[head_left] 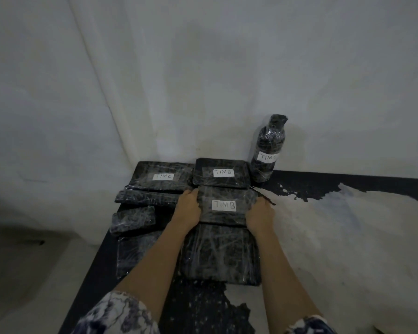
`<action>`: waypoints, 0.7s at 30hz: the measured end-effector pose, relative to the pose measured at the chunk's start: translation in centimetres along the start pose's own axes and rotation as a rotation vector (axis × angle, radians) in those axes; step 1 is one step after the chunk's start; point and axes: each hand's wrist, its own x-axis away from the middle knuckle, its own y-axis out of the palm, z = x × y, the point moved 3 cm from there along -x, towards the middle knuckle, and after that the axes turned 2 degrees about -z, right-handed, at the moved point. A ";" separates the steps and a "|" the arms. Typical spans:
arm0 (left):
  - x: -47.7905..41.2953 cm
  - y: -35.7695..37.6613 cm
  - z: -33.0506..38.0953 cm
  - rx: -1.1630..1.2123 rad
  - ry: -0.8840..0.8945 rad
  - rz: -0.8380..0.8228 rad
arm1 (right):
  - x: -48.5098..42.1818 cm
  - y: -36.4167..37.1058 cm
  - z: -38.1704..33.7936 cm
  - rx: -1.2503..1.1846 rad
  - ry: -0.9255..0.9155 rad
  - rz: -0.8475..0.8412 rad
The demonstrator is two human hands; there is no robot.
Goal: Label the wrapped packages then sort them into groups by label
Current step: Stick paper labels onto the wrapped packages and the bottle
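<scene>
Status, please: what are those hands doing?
Left hand, right hand: gripping near TIMB package. Far TIMB package directly behind. Unlabelled package close on left.

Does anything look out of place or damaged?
The table top looks flaked, dark coating gone in pale patches at right. The TIMC bottle stands apart from the flat TIMC package, the rear TIMB package between.

The label (163, 176) on the left package (141, 174) reads "TIMC". The rear package (203, 180) and the middle package (227, 218) are each labelled "TIMB". The upright bottle (269, 141) is labelled "TIMC", with the last letter partly out of view.
</scene>
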 end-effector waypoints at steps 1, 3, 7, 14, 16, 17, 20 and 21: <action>0.4 -0.4 0.0 0.015 0.022 0.002 | 0.2 -0.1 -0.2 0.009 -0.010 -0.020; 1.6 -1.0 0.0 0.038 0.065 0.025 | 0.8 -0.6 -1.0 0.004 -0.014 -0.026; 5.5 -2.0 -0.1 0.020 0.144 0.171 | 5.1 -0.8 -4.4 0.063 -0.181 0.155; 12.9 -2.4 -2.5 -0.203 0.142 0.147 | 14.8 3.5 -7.6 -0.035 -0.361 -0.477; 14.6 -2.3 -3.3 -0.292 0.096 0.040 | 16.5 5.1 -7.1 0.177 -0.330 -0.731; 15.4 -2.2 -3.8 -0.303 0.080 0.003 | 17.6 5.9 -6.7 0.267 -0.305 -0.858; 17.3 -2.2 -5.3 -0.253 0.047 -0.071 | 21.0 8.5 -5.3 0.402 -0.229 -1.175; 17.9 -2.0 -5.7 -0.239 0.031 -0.102 | 22.2 9.4 -5.0 0.427 -0.205 -1.250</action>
